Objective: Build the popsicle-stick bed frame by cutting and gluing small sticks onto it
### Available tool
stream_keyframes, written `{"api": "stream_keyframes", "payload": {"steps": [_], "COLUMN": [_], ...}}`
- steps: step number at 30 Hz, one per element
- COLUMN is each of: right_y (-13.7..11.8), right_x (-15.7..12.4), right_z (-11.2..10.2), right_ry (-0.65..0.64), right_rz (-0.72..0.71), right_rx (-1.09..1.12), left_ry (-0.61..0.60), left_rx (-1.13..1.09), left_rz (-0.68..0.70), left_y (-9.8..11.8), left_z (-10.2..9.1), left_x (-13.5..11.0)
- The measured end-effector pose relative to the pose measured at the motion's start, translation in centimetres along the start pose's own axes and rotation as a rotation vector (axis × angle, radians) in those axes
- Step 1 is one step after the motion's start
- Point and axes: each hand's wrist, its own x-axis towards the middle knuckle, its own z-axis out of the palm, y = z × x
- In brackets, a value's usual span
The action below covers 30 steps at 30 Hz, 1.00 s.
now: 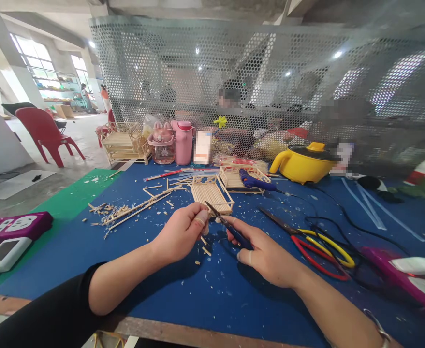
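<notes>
My left hand (pixel 183 232) hovers over the blue table mat (pixel 205 295) with its fingers pinched on a small wooden stick piece that I can barely make out. My right hand (pixel 266 258) grips blue-handled scissors (pixel 227 224), whose dark blades point up and left toward the left fingertips. Small cut stick bits (pixel 205 250) lie on the mat just under both hands. A flat panel of glued sticks (pixel 211 194) lies just beyond the hands.
Loose sticks (pixel 132 210) spread at the left. A blue glue gun (pixel 257 182) rests on another stick frame. Red and yellow pliers (pixel 317 246) and black cables lie at right. Yellow pot (pixel 304 163), pink bottle (pixel 183 141) and a mesh screen stand behind.
</notes>
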Motion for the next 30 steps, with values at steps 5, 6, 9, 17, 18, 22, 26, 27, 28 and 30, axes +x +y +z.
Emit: {"api": "stream_keyframes", "payload": {"steps": [5,6,9,17,18,22,26,27,28,30], "right_y": [0.2,0.2,0.0,-0.8,-0.9,-1.0,-0.7,-0.6,-0.6,-0.5], "right_x": [-0.1,-0.1,-0.3,-0.3,-0.3,-0.2,-0.3,-0.3,-0.3,-0.3], "right_z": [0.2,0.2,0.2,0.6,0.6,0.5,0.4,0.5,0.5,0.6], "right_ry": [0.010,0.014,0.027,0.036,0.028,-0.029,-0.029,-0.025,-0.017,0.007], "right_rz": [-0.003,-0.006,-0.013,-0.018,-0.016,-0.014,-0.045,-0.057,-0.067,-0.085], "right_rx": [0.024,0.018,0.034,0.106,0.114,0.157,0.117,0.102,0.083,0.036], "left_ry": [-0.005,-0.005,-0.010,0.091,0.109,0.144,0.138,0.131,0.129,0.131], "left_rx": [-0.018,-0.019,-0.077,0.183,0.247,0.378,0.420,0.427,0.434,0.449], "left_rz": [0.005,0.007,-0.011,0.168,0.193,0.235,0.258,0.260,0.261,0.261], "left_y": [0.0,0.0,-0.1,0.0,0.2,0.6,0.6,0.6,0.6,0.6], "left_z": [0.1,0.1,0.2,0.2,0.2,0.2,0.0,0.0,-0.1,-0.1], "left_x": [-0.1,-0.1,-0.2,-0.3,-0.3,-0.4,-0.4,-0.4,-0.4,-0.4]}}
